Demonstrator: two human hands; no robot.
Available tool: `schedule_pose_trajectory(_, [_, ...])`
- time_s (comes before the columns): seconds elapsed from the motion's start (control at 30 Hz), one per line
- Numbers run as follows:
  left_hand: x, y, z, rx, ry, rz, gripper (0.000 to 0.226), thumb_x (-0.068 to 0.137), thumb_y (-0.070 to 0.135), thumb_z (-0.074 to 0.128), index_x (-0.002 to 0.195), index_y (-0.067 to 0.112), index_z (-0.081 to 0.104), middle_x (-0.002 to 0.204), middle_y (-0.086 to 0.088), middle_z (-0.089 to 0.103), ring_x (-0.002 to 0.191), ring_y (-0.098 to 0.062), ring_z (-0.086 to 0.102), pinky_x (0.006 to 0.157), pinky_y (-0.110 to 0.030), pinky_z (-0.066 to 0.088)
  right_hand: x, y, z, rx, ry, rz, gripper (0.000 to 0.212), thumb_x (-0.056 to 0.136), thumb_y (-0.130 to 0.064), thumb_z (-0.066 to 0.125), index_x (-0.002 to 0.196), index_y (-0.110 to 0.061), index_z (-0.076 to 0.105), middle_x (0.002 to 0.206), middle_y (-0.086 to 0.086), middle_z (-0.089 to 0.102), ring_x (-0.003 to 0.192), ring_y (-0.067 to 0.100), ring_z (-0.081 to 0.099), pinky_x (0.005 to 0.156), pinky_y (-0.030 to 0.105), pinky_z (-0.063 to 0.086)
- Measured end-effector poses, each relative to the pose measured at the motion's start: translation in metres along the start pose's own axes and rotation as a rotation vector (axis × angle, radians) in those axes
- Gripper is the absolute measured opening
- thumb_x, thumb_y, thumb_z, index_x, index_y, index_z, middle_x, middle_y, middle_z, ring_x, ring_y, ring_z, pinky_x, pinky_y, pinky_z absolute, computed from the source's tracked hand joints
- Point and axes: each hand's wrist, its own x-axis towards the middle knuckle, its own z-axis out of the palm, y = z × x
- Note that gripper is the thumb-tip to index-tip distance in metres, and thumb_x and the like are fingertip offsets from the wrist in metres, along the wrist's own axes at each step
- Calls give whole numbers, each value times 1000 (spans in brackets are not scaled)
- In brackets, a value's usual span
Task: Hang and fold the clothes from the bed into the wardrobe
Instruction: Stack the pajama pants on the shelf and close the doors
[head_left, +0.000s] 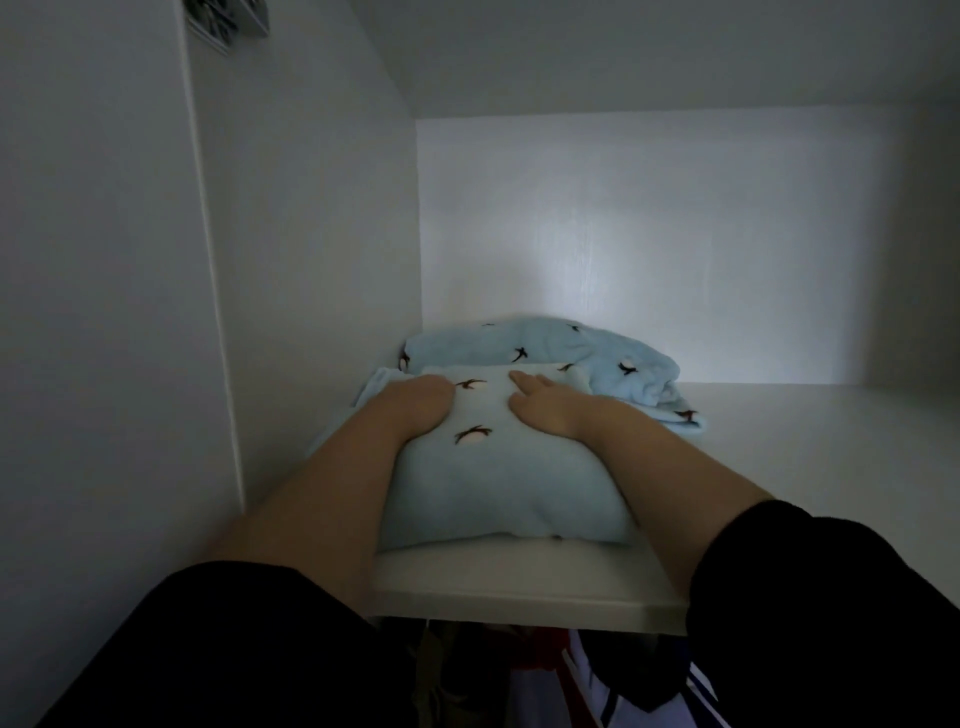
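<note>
Pale-blue fleece garment (498, 483), folded, dark bird-like motifs, lies on white wardrobe shelf (519, 582), centre of frame, near front edge. Second fleece piece (545, 348), same pattern, behind it, touching, toward back panel. Left grip (415, 408) on garment's upper left; fingers buried in fabric, cannot tell whether clenched or grasping. Right grip (540, 408) released, fingers straight, resting flat on garment's upper right. Black sleeves (831, 597) at lower corners. Coloured clothes (597, 675) below shelf, bottom centre, dim.
</note>
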Motion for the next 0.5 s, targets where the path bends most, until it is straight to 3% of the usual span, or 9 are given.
schedule_pose_trajectory(0.07, [-1,5,-2,85,24,43,46,102,30,29,131,2,51,139,-16,48,126,-29,45,95,-29,35,-7,0,2,51,80,-28,57,102,-38,23,153,-18,8,160,9,8,147,24,11,120,37,8])
schedule_pose_trajectory(0.17, [-2,10,-7,213,0,65,45,103,30,27,134,5,48,139,-15,48,127,-32,44,105,-38,35,-32,-2,0,159,203,-39,49,103,-28,27,146,-4,31,153,12,31,139,24,30,111,26,19])
schedule_pose_trajectory(0.27, [-12,20,-9,361,22,97,46,100,32,29,137,10,48,144,-15,44,131,-33,41,110,-45,33,-68,6,-10,116,173,-37,43,104,-28,28,130,-1,49,139,13,48,128,27,43,96,24,28])
schedule_pose_trajectory(0.33, [-28,43,-3,403,51,189,47,98,34,32,139,15,46,149,-11,37,137,-32,32,113,-49,25,-102,20,-18,58,222,-14,43,104,-29,30,131,-1,49,139,14,48,126,28,45,94,24,30])
schedule_pose_trajectory(0.4, [-53,79,9,394,79,344,49,99,37,34,145,20,37,155,-6,25,143,-27,17,116,-48,16,-142,41,-28,4,383,71,45,102,-31,36,138,-6,43,143,13,45,130,28,43,102,28,32])
schedule_pose_trajectory(0.5, [-101,147,38,348,61,624,53,98,41,40,147,23,33,159,-2,14,147,-22,6,117,-45,13,-218,83,-46,-260,577,259,43,99,-31,38,135,-9,45,138,11,48,126,29,44,104,39,36])
